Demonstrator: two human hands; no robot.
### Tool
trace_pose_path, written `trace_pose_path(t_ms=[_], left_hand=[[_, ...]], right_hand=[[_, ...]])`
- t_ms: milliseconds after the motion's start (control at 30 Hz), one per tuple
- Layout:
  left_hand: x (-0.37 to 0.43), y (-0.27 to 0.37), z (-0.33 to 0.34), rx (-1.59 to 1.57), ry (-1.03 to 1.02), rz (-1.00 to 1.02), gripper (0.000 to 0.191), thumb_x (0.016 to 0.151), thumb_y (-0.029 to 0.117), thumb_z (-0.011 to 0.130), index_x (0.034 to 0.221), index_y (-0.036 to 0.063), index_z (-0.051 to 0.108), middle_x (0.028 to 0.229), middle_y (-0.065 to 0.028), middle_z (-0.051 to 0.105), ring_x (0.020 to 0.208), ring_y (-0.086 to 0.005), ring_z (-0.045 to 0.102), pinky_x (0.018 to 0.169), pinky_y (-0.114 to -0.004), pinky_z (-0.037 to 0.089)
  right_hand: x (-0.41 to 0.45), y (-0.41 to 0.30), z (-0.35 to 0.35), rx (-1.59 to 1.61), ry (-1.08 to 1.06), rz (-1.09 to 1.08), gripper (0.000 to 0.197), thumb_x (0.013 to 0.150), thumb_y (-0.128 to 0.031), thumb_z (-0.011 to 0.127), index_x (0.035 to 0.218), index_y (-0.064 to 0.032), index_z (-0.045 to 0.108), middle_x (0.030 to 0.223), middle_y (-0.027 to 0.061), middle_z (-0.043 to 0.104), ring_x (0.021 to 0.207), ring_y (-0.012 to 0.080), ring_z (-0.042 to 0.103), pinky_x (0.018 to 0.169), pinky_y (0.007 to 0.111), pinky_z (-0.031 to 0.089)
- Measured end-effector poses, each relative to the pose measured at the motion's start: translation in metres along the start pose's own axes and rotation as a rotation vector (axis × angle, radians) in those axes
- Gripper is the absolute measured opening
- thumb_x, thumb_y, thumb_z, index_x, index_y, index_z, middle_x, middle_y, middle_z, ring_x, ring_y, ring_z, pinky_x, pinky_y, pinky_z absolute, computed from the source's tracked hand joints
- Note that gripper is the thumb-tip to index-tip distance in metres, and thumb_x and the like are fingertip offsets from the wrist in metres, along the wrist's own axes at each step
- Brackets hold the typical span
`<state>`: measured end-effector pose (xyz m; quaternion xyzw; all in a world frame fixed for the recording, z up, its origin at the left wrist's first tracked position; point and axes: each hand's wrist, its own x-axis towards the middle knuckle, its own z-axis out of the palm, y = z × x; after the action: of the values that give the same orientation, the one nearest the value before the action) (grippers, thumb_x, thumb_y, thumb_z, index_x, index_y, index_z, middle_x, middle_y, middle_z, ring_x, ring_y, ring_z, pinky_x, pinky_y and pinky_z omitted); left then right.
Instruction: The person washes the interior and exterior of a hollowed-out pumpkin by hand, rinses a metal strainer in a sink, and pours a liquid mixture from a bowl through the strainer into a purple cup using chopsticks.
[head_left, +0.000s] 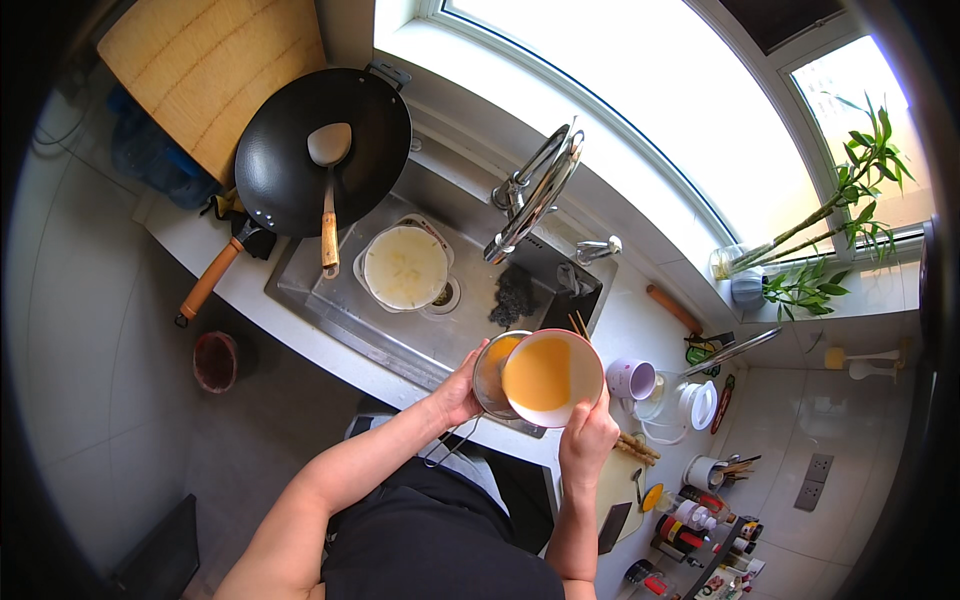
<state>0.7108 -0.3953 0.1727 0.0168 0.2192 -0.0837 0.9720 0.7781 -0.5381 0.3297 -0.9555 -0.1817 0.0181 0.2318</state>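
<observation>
My right hand grips the rim of a white bowl with a red edge. Orange-yellow liquid, which looks like beaten egg, lies toward the bowl's left side, and the bowl is tilted that way. Its left edge overlaps a round metal mesh strainer, where more of the orange liquid shows. My left hand holds the strainer by its left side, and a wire handle points toward my body. Whatever is under the strainer is mostly hidden. Both vessels are over the front edge of the steel sink.
In the sink a container of cloudy liquid stands near the drain, below a chrome faucet. A black wok with a spatula rests across the sink's left end. At right are a lilac mug, a glass pitcher and a knife.
</observation>
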Motion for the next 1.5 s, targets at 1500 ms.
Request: trace_pose_path(t_ms=[1500], left_hand=[[0.004, -0.002, -0.001, 0.039, 0.03, 0.029, 0.059, 0.092, 0.057, 0.055, 0.135, 0.0204, 0.036, 0.134, -0.0052, 0.05, 0.121, -0.0232, 0.054, 0.096, -0.049, 0.05]], right_hand=[[0.002, 0.03, 0.006, 0.206, -0.024, 0.065, 0.033, 0.098, -0.018, 0.043, 0.117, 0.0037, 0.058, 0.075, 0.0196, 0.064, 0.061, 0.0267, 0.063, 0.057, 0.04, 0.048]])
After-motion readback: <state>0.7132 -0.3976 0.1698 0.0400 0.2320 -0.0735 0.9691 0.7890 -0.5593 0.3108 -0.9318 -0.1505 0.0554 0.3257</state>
